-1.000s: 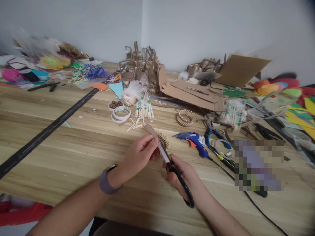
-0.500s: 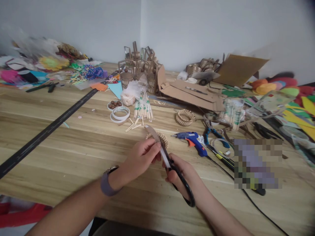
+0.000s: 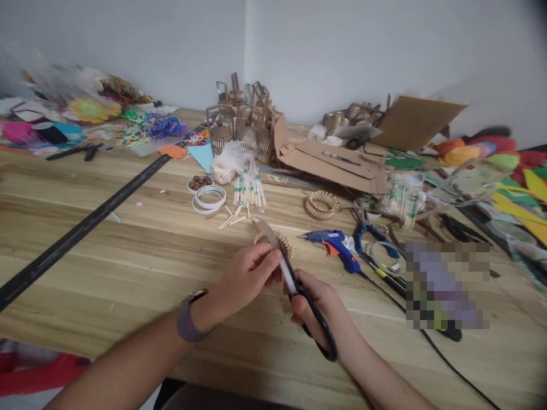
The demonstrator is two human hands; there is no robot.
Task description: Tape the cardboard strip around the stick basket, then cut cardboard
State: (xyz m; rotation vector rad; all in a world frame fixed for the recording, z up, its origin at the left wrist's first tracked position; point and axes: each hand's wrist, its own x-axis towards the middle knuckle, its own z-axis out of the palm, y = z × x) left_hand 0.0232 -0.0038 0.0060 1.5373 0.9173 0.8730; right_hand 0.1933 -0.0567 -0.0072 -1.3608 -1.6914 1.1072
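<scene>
My left hand (image 3: 248, 276) pinches a narrow brown cardboard strip (image 3: 264, 229) that sticks up and away from me. My right hand (image 3: 318, 304) grips black-handled scissors (image 3: 314, 322), whose blades lie along the strip just beside my left fingers. Behind the strip, a small round ring of wooden sticks (image 3: 282, 242) rests on the wooden table (image 3: 128, 267). A watch with a purple band (image 3: 188, 316) is on my left wrist.
A blue glue gun (image 3: 335, 244) with a black cord lies right of my hands. Tape rolls (image 3: 209, 197), bundled sticks (image 3: 248, 191), another stick ring (image 3: 322, 204), cardboard baskets (image 3: 243, 122), flat cardboard (image 3: 337, 162), pliers (image 3: 371, 230) and coloured foam (image 3: 513, 193) crowd the back. A black ruler (image 3: 85, 225) crosses left.
The scissors have crept slightly further along the cardboard strip. Both hands stay almost in the same place.
</scene>
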